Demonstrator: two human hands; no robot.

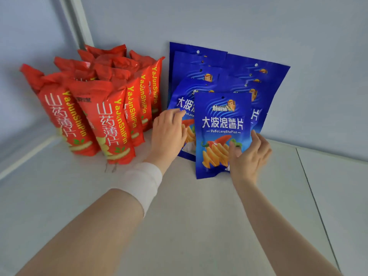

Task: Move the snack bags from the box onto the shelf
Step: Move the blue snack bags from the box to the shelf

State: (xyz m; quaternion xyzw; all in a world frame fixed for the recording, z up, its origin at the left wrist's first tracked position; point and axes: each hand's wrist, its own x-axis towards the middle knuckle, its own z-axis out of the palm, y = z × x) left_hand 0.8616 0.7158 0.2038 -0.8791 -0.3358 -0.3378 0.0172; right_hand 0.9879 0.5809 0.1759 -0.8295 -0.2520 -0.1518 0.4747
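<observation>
Several blue snack bags stand in rows on the white shelf, leaning toward the back wall. The front blue bag stands upright. My right hand grips its lower right edge, thumb on the front and fingers behind. My left hand rests with loosely bent fingers on the left blue bag just behind it. Several red snack bags stand packed together at the left. The box is out of view.
The shelf's back wall and left side wall close in the corner behind the bags. A seam runs across the shelf at the right. A white band wraps my left wrist.
</observation>
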